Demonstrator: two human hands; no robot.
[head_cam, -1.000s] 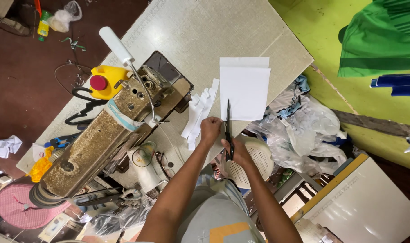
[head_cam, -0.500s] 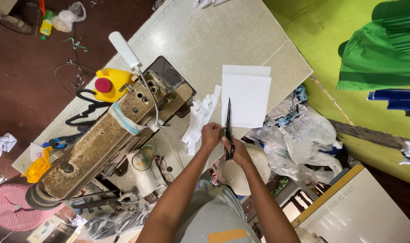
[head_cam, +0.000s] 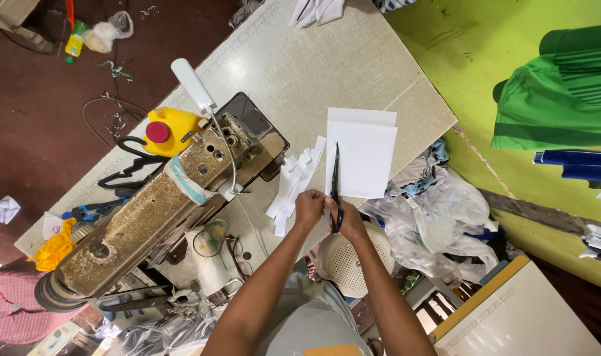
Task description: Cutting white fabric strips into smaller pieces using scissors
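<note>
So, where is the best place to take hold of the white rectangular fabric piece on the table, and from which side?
Probably the bare far edge of the white rectangular fabric piece, coming from the far side of the table. It lies flat, the black scissors in the right hand run along its left edge, and its near edge reaches the cluttered table border.

Right hand point(head_cam: 348, 219) gripping scissors point(head_cam: 335, 179), white fabric point(head_cam: 362, 157), sewing machine point(head_cam: 149, 211)

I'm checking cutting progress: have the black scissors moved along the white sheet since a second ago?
Cannot tell. The black scissors lie along the white sheet's left edge, tips short of its top, much as before; only the head camera shifted.
</note>
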